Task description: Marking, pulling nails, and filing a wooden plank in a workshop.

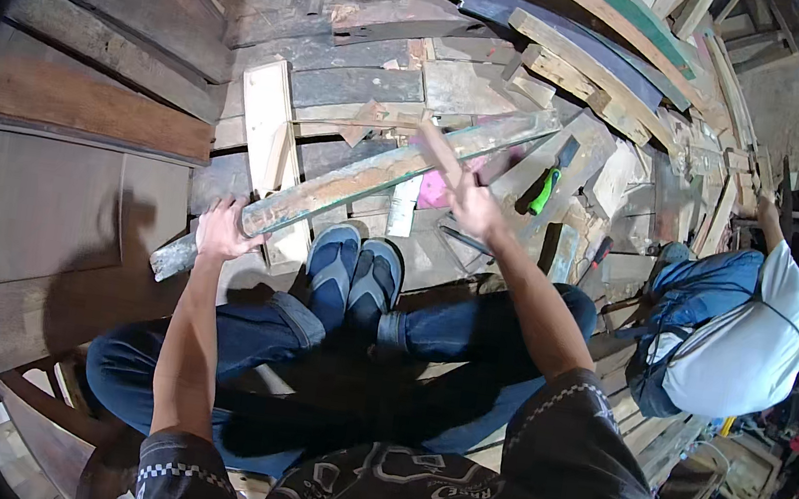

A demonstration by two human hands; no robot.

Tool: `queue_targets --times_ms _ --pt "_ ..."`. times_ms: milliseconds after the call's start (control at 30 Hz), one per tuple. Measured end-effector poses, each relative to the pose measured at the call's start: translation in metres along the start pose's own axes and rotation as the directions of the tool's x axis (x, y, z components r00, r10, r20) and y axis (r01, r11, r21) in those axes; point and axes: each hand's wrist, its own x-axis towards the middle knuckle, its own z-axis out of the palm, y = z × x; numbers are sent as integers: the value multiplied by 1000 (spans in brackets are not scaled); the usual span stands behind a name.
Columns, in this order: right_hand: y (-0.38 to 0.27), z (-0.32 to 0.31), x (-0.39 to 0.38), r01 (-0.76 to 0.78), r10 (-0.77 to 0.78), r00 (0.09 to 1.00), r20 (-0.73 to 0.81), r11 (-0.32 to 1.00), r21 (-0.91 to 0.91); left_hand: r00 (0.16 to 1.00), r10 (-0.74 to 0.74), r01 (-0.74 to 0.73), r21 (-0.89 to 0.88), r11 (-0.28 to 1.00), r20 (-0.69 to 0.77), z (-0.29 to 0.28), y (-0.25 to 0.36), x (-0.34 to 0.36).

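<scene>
A long, worn wooden beam (337, 187) with greenish edges lies slantwise before my feet, its near end at the left. My left hand (226, 229) is closed around that near end, beside a short weathered wood piece (174, 257). Over the beam's middle, my right hand (473, 211) grips a pale, flat wooden stick (440, 154) that points up and to the left. The stick and hand are slightly blurred. Whether the stick joins anything at its far end, I cannot tell. A pale board (268, 121) runs beneath the beam near its left part.
Right of my right hand lie a green-handled flat-bladed tool (547, 186) and a red-and-black-handled tool (597, 257). Stacked planks (584, 77) fill the far right. Wooden panels (84, 112) stand at left. Another person (736, 334) sits at right. My sandalled feet (353, 279) are close to the beam.
</scene>
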Motion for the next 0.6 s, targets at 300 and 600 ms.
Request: queue_targets --times_ms 300,600 --pt "42 -7 30 -140 136 987 -88 989 -41 996 43 -44 -11 999 -84 9 -1 2" --pt "-46 0 4 304 -288 949 127 942 -144 1000 -16 16 -29 999 -24 3 -9 -5"
